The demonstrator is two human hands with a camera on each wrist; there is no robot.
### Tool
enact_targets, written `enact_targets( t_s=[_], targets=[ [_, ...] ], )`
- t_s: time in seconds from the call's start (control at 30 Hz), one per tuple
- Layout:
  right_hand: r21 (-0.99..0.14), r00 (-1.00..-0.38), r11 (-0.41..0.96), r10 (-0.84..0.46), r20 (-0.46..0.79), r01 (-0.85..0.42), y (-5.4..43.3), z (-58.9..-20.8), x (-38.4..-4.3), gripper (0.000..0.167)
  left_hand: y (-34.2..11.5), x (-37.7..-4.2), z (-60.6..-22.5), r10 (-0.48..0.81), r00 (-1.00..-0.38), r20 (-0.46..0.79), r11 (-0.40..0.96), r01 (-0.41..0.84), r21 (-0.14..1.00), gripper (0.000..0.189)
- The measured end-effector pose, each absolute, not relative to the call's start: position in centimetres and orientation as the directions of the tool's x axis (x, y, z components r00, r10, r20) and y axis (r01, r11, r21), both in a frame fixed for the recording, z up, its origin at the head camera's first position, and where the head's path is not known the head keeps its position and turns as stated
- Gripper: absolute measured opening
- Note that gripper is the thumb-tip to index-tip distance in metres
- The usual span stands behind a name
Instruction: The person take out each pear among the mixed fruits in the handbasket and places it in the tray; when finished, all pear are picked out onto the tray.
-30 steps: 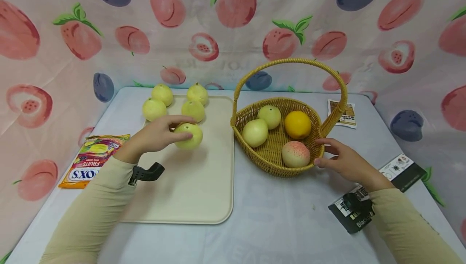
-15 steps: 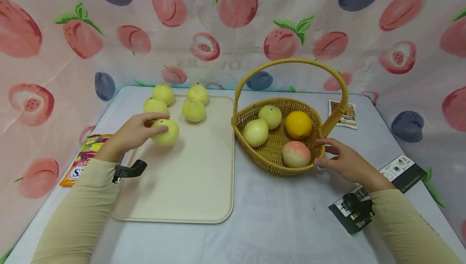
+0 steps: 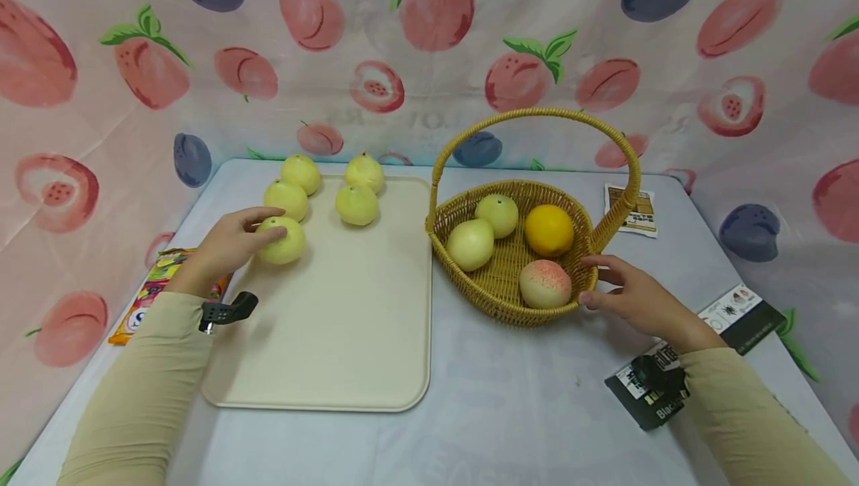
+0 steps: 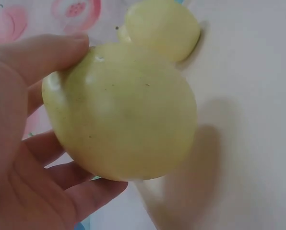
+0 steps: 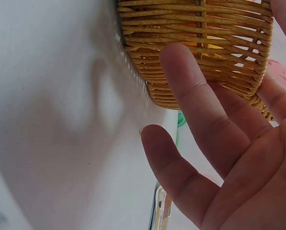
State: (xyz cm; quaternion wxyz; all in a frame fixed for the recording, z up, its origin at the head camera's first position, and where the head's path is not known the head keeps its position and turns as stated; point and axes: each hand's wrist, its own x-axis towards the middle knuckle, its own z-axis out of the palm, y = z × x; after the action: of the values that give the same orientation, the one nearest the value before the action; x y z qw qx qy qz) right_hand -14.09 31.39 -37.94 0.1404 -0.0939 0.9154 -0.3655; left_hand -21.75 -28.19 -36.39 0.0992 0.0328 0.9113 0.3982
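Note:
In the head view my left hand holds a round, pale yellow-green pear over the left side of the beige tray. The left wrist view shows thumb and fingers around that pear; its shadow falls on the tray. Close behind it is another pear, part of a cluster at the tray's far end. My right hand grips the right end of a wicker basket. In the right wrist view the lower fingers lie fairly straight beside the woven wall.
Inside the basket are two pears, an orange and a peach, under a tall arched handle. A candy bag lies left of the tray. Dark printed packets lie by the right forearm, and a small sachet behind the basket.
My left hand has carried the pear leftward across the tray, close in front of the pear at the far left. The right hand and the basket stay where they were.

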Motion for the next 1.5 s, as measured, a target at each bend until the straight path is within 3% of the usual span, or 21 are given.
enact_targets(
  t_s=[0.73,1.17,1.5],
  targets=[
    [-0.689,-0.942,0.720,-0.280,-0.186,-0.078,31.4,-37.9,-14.2,0.068,-30.0,-21.7,-38.1,0.038,-0.987,-0.158,0.645,-0.097,0.758,0.071],
    [-0.676,-0.943,0.735,-0.261,-0.207,-0.055,31.4,-37.9,-14.0,0.071,-30.2,-21.2,-38.4,0.047,-0.981,-0.189,0.660,-0.111,0.743,0.083],
    [-0.676,-0.944,0.735,-0.261,-0.203,-0.058,31.3,-37.9,-14.0,0.071,-29.2,-21.8,-39.1,-0.039,-0.981,-0.192,0.613,-0.175,0.771,0.084]
  ],
)
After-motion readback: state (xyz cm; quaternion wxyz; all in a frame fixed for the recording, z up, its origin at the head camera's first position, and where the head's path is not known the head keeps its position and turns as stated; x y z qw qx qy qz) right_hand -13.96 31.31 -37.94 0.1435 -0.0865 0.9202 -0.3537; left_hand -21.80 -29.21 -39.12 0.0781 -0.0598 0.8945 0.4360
